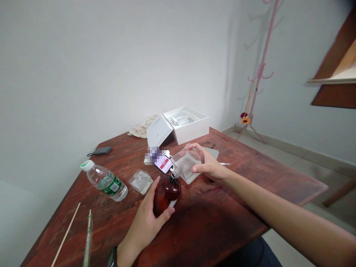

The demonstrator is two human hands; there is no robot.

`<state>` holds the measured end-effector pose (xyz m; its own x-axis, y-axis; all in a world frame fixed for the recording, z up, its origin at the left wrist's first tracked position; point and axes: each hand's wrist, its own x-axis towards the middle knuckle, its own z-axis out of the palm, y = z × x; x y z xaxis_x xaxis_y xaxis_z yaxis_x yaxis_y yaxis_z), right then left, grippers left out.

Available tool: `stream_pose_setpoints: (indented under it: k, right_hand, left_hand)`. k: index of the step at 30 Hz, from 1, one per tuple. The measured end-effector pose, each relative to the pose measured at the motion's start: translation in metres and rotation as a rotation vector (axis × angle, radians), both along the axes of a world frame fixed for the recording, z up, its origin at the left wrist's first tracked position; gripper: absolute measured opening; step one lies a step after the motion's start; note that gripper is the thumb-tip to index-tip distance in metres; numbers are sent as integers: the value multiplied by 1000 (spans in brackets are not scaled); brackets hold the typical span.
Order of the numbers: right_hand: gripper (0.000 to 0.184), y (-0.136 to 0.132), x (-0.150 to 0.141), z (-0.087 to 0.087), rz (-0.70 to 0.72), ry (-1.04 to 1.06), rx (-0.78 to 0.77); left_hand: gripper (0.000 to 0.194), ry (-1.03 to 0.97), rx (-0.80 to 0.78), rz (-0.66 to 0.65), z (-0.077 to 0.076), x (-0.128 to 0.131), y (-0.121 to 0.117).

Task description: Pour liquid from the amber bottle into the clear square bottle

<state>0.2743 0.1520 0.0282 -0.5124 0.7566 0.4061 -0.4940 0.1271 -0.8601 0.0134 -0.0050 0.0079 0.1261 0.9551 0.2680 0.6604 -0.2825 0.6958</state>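
Note:
My left hand (151, 213) is wrapped round a brown bottle (167, 193), which stands on the table near its front. In my right hand (204, 161) is a clear, square-sided bottle (185, 165), tipped so that its neck points down to the left. The clear bottle's neck meets the dark mouth of the brown bottle, or sits just over it. Whether liquid is flowing I cannot tell. Left of the brown bottle lies a second clear square bottle (141, 181).
A water bottle (107, 181) stands at the left, with a thin stick (66, 233) and wrapped chopsticks (88, 237) in front. Behind are a lit phone (163, 163), an open white box (191, 129), a cloth (143, 127) and a dark grey case (102, 151). The wooden table (211, 218) has its edge at right.

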Motion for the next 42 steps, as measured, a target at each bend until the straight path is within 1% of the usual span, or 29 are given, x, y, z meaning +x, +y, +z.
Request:
stream_pose_setpoints:
  k: [13,24,36,42]
  right_hand:
    - [75,-2,0,2,2,17,1]
    - [75,-4,-1,5,-7,37,-3]
    - [70,-6,-1,3,-47,73,16]
    - [70,-5,0,3,-62,44,46]
  left_hand:
    - [85,24,18,-11,-4,-3,1]
    - [83,41,50,-14,-4,-3,1]
    - [85,54,19,-24,-3,-3,1]
    - [87,57,7,-20,-3,-4,1]
